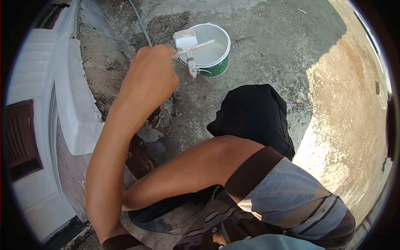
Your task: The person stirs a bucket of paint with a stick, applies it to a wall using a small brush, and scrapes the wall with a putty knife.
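Observation:
My left hand (156, 68) is closed in a fist, with a thin, paint-stained stick (195, 49) coming out of it over the bucket. The green bucket (218, 68) with a white rim holds a whitish liquid. A wide paintbrush (185, 41) rests across the bucket's left rim, its bristles up and its handle hanging down outside, right beside my left hand. My right arm reaches across to the left below. Its wrist end (131, 199) passes behind my left forearm, so the fingers and whatever they hold are hidden.
A white-painted ledge (75, 121) and wall with a brown louvred panel (23, 139) stand at the left. A grey hose (141, 23) runs near the ledge. My black-clothed knee (254, 112) is in front of me on rough concrete (266, 50), sunlit at the right.

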The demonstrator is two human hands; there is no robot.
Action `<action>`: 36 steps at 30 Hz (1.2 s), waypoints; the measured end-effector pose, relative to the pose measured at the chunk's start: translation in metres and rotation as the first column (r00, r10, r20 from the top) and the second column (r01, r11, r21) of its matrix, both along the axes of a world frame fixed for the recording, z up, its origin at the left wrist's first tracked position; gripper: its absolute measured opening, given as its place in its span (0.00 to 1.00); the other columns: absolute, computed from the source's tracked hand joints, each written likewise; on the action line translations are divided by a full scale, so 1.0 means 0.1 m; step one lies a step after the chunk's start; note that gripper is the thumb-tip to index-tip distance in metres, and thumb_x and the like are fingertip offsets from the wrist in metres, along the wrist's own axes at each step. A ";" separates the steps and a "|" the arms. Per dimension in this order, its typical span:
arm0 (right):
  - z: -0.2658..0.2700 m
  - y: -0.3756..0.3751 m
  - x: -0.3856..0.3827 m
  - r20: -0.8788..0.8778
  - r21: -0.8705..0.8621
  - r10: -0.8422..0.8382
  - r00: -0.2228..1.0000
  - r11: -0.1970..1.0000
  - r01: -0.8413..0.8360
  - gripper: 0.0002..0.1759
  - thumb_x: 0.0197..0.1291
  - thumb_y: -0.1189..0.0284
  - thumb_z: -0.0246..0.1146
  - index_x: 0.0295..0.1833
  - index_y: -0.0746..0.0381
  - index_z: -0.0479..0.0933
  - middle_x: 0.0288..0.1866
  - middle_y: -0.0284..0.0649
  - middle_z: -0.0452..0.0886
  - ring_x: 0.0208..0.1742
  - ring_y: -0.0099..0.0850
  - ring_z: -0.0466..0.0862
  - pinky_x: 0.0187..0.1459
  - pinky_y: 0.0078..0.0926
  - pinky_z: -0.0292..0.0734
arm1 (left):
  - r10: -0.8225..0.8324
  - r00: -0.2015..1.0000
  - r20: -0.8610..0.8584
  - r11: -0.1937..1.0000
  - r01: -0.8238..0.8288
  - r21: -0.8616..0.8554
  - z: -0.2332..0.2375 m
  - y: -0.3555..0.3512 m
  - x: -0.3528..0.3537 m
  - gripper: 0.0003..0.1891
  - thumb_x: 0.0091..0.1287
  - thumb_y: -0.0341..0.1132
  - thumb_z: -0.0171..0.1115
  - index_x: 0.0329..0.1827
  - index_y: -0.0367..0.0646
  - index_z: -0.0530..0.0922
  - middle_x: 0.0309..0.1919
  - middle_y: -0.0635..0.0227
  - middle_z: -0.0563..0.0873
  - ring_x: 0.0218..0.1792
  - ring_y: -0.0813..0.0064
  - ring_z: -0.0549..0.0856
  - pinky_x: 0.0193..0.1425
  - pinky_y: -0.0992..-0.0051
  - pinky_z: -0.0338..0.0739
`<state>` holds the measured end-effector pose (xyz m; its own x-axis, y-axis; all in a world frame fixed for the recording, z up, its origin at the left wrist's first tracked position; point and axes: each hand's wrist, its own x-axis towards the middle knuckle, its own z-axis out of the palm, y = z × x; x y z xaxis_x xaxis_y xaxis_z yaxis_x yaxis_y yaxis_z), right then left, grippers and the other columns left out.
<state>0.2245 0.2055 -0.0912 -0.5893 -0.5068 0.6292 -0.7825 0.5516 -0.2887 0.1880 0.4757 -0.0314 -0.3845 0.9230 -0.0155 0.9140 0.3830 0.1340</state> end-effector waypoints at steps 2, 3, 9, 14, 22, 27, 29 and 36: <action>0.02 0.13 0.00 -0.001 -0.016 0.028 1.000 0.999 -0.028 0.21 0.64 0.63 0.51 0.58 0.59 0.76 0.67 0.46 0.69 0.68 0.43 0.66 0.69 0.51 0.53 | 0.019 1.000 -0.010 0.994 -0.020 -0.110 -0.26 0.26 -0.03 0.11 0.59 0.24 0.53 0.41 0.30 0.81 0.33 0.42 0.82 0.37 0.48 0.84 0.44 0.57 0.75; 0.04 0.18 0.01 -0.003 -0.024 0.040 0.999 0.999 -0.040 0.21 0.64 0.63 0.50 0.58 0.59 0.76 0.67 0.46 0.69 0.68 0.42 0.66 0.69 0.51 0.53 | 0.036 0.999 -0.008 0.985 -0.036 -0.170 -0.37 0.39 -0.03 0.11 0.58 0.24 0.54 0.40 0.29 0.81 0.34 0.41 0.82 0.39 0.47 0.84 0.45 0.56 0.76; 0.10 0.36 0.04 -0.001 -0.060 0.084 0.996 0.995 -0.084 0.21 0.64 0.63 0.50 0.59 0.59 0.75 0.67 0.45 0.69 0.68 0.42 0.66 0.69 0.50 0.53 | 0.114 0.992 0.047 0.918 -0.087 -0.386 -0.92 0.91 -0.03 0.11 0.54 0.23 0.57 0.38 0.27 0.81 0.39 0.38 0.82 0.45 0.45 0.83 0.50 0.57 0.78; 0.09 0.39 0.05 0.018 -0.081 0.111 0.994 0.991 -0.109 0.21 0.64 0.63 0.50 0.59 0.59 0.75 0.67 0.44 0.69 0.69 0.41 0.65 0.69 0.49 0.53 | 0.233 0.961 0.148 0.921 -0.169 -0.352 -1.11 1.00 -0.08 0.12 0.53 0.23 0.58 0.40 0.26 0.80 0.41 0.37 0.82 0.47 0.46 0.83 0.52 0.59 0.78; 0.10 0.37 0.07 0.023 -0.079 0.143 0.990 0.987 -0.140 0.21 0.65 0.64 0.50 0.60 0.59 0.74 0.68 0.43 0.68 0.69 0.40 0.64 0.70 0.47 0.52 | 0.364 0.891 0.271 0.922 -0.304 -0.238 -0.89 0.73 -0.26 0.17 0.55 0.25 0.57 0.47 0.31 0.81 0.42 0.43 0.84 0.47 0.51 0.84 0.54 0.62 0.76; 0.06 0.37 0.07 0.035 -0.067 0.146 0.989 0.987 -0.143 0.21 0.65 0.64 0.49 0.61 0.59 0.73 0.68 0.43 0.68 0.70 0.40 0.64 0.70 0.46 0.52 | 0.466 0.761 0.451 0.877 -0.464 -0.125 -1.06 0.62 -0.30 0.15 0.59 0.26 0.54 0.47 0.31 0.81 0.41 0.46 0.85 0.44 0.56 0.85 0.51 0.65 0.76; 0.04 0.36 0.07 0.039 -0.059 0.149 0.988 0.987 -0.147 0.21 0.65 0.64 0.49 0.61 0.59 0.73 0.68 0.43 0.68 0.70 0.39 0.64 0.70 0.46 0.52 | 0.471 0.693 0.546 0.857 -0.507 -0.096 -1.08 0.63 -0.28 0.14 0.61 0.25 0.51 0.45 0.30 0.81 0.35 0.54 0.83 0.34 0.66 0.80 0.40 0.70 0.72; 0.01 0.33 0.07 0.046 -0.046 0.153 0.987 0.988 -0.151 0.22 0.65 0.64 0.49 0.62 0.59 0.72 0.68 0.42 0.68 0.70 0.38 0.63 0.70 0.44 0.51 | 0.446 0.343 0.827 0.765 -0.626 -0.152 -0.84 0.58 -0.14 0.12 0.62 0.23 0.46 0.45 0.28 0.76 0.23 0.70 0.74 0.15 0.85 0.64 0.17 0.82 0.55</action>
